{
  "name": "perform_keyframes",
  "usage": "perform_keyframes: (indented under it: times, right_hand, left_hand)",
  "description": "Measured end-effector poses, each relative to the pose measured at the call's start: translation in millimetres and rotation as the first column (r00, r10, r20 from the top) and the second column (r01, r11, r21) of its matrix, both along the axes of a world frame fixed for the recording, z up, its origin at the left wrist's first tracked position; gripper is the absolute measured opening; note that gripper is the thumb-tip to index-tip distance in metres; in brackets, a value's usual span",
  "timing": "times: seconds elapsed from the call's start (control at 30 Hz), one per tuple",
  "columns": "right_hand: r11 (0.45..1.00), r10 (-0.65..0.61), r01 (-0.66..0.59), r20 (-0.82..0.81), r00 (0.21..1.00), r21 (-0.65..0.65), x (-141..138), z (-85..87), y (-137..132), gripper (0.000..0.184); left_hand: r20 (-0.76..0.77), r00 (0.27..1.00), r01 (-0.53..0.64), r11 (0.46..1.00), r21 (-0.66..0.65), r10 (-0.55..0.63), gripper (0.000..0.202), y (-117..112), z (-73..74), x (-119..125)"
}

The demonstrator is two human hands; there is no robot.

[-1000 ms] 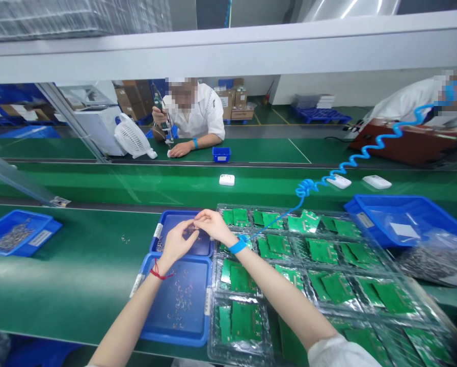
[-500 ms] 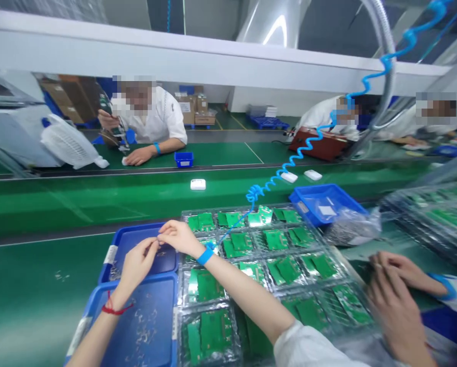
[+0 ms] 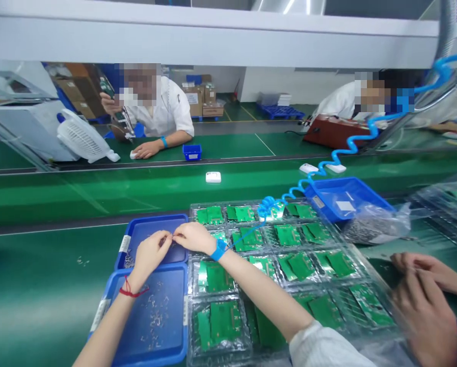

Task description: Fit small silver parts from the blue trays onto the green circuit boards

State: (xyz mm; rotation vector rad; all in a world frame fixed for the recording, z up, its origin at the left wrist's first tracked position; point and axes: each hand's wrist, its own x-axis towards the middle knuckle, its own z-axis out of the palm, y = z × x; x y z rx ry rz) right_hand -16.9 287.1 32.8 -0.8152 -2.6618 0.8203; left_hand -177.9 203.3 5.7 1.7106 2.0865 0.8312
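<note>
Over the far blue tray (image 3: 155, 218), we are finding the left hand (image 3: 152, 252) and right hand (image 3: 195, 238) meeting, fingers (image 3: 163, 237) pinched narrow; we are not discerning whether they are holding anything. Small metal parts (image 3: 129, 260) are lying left of the fingers and in the near blue tray (image 3: 175, 290).

Metallic bits (image 3: 156, 320); loose in blue tray (image 3: 175, 295)

Trays (image 3: 175, 346) plain blue, labels (image 3: 125, 243) white. Metal bits (image 3: 156, 320) silvery. Boards (image 3: 223, 321) green with small pale marks. Bench (image 3: 48, 290) dark green, belt (image 3: 167, 191) brighter green. Left wrist string (image 3: 126, 292) red; right wrist strap (image 3: 218, 249) and coiled cord (image 3: 351, 145) bright blue. Fan (image 3: 83, 136) white. Case (image 3: 329, 131) reddish-brown.
</note>
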Motion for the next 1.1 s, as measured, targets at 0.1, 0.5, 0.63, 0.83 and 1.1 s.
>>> perform_keyframes:
  times: [0.1,0.5,0.63,0.83,1.1]
  right_hand:
    - [0.997,0.009,-0.013,0.046,0.999,0.081,1,3.9,-4,0.019]
    - [0.997,-0.075,0.08,-0.266,0.961,0.006,-1,0.6,-1,0.022]
    - [0.996,-0.075,0.051,-0.387,0.919,-0.073,0,2.8,1,0.02]
    - [0.996,-0.014,-0.031,-0.517,0.856,-0.08,5,9.8,-5,0.017]
    - [0.986,0.075,0.033,-0.622,0.779,0.161,22,31.4,-32,0.013]
  left_hand:
    - [0.025,0.999,0.029,0.999,-0.02,-0.029,0.032,0,-0.6,-4]
    - [0.5,0.841,0.194,0.978,0.08,-0.208,0.054,7,-15.4,-8]
    - [0.461,0.855,0.161,0.967,0.197,-0.236,0.047,1,-7.5,-5]
    - [0.248,0.932,0.163,0.916,0.367,-0.265,0.041,-14,15.8,1]
    - [-0.178,0.957,0.291,0.762,0.578,-0.231,0.022,-39,56.0,15]
